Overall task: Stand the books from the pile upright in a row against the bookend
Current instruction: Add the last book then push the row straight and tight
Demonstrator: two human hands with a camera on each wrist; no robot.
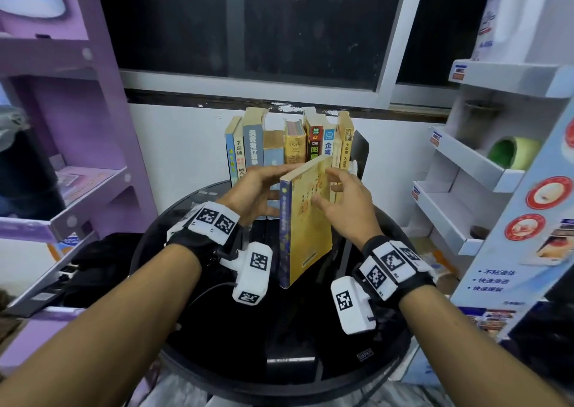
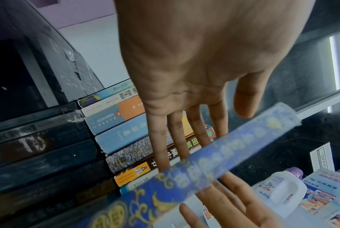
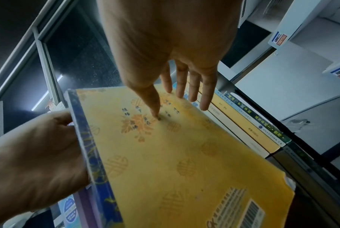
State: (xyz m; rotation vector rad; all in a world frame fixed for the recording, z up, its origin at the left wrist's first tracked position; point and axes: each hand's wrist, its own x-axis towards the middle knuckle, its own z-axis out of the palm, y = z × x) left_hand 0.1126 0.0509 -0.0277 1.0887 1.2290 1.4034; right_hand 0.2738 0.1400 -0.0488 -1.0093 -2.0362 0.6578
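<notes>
The yellow book (image 1: pixel 309 220) stood upright on the round black surface (image 1: pixel 217 344), nearer the person than the row of books (image 1: pixel 289 142) and well short of it; its blue patterned spine (image 1: pixel 285 236) faced the person, and its yellow cover, printed with round emblems and a floral motif, carried a barcode near the lower corner. The left hand (image 1: pixel 257 192) lay against the cover on the far side of the spine, fingers straight and close together, thumb reaching along the top edge; the right hand (image 1: pixel 341 201) was spread, its thumb tip pressing the yellow cover while the other fingers stood clear of it, pointing toward the row. Neither hand curled round the book; it was steadied between flat fingers only.

Recommended procedure, as a judgement: keep both palms flat on opposite covers; slide the book toward the row without lifting its lower edge high; turn the spine to match the row's spines; seat it in the gap or at the open end; press sideways toward the bookend (image 1: pixel 360 155) so that no volume leans.

Beyond the yellow book, the row stood upright against the white wall, spines outward, in yellow, blue and red; the dark bookend stood just beside the row's right end.
</notes>
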